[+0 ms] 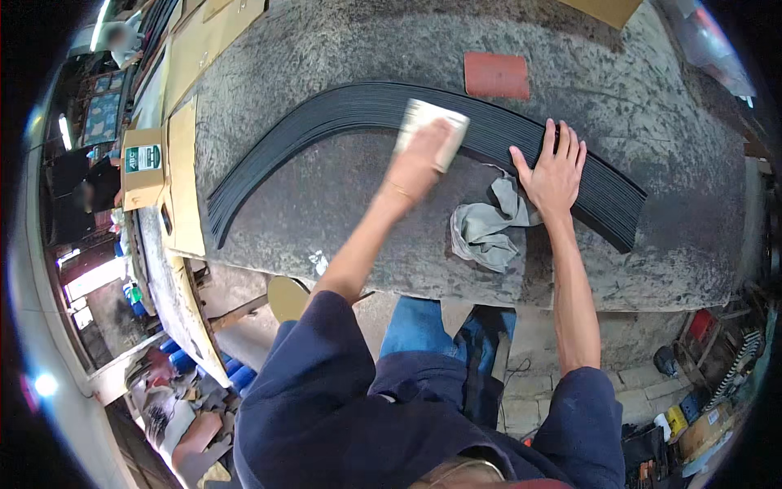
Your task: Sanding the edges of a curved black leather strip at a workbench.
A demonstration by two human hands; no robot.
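Observation:
A long, curved band of dark, thin strips (pixel 360 104), lying closely side by side, arches across the worktable. My left hand (pixel 424 153) grips a pale cream block or folded pad (pixel 421 116), which rests on the middle of the band; the hand is slightly blurred. Farther right, my right hand (pixel 557 177) lies palm down on the strips, thumb spread towards the left and fingers pointing away from me. A crumpled grey cloth (pixel 489 235) lies below the band, just left of my right wrist. Beyond the band sits a reddish rectangular piece (pixel 496 75).
The worn, stained worktable (pixel 379 244) ends close to my body. Cardboard sheets (pixel 183 183) and a cardboard box (pixel 143 168) stand at its left. Scraps of sheet material (pixel 195 428) are heaped at lower left. Two people appear in the left background.

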